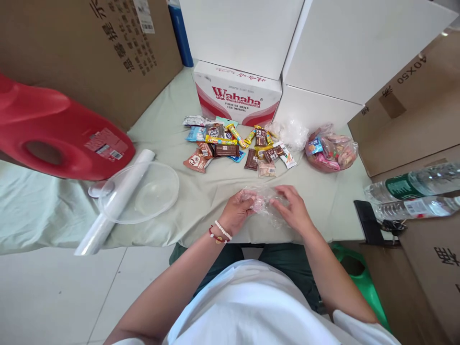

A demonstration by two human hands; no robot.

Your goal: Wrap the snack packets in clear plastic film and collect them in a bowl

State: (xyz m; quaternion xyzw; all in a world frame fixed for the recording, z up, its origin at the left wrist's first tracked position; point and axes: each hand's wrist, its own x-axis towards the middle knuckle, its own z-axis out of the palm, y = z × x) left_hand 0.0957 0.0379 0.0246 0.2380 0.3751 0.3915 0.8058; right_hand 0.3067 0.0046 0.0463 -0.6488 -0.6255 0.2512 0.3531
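Note:
Close to the table's front edge, a crumpled piece of clear plastic film (270, 211) stretches between my two hands. My left hand (236, 211) is closed on its left side, and a pinkish patch shows in the plastic by the thumb. I cannot tell whether something lies inside. From the other side, my right hand (293, 208) pinches the film with its thumb and fingers bent. Behind them lies a loose pile of wrapped snacks (226, 150), including brown cocoa packets (261, 138) and small yellow sticks. A crumpled clear plastic heap (290, 134) sits behind the pile's right end.
A bowl of bagged snacks (332, 148) stands at the right. To the left are a clear round lid (158, 191), a white film roll (108, 218) and a large red jug (68, 129). Boxes (237, 98) line the back; water bottles (413, 184) lie far right.

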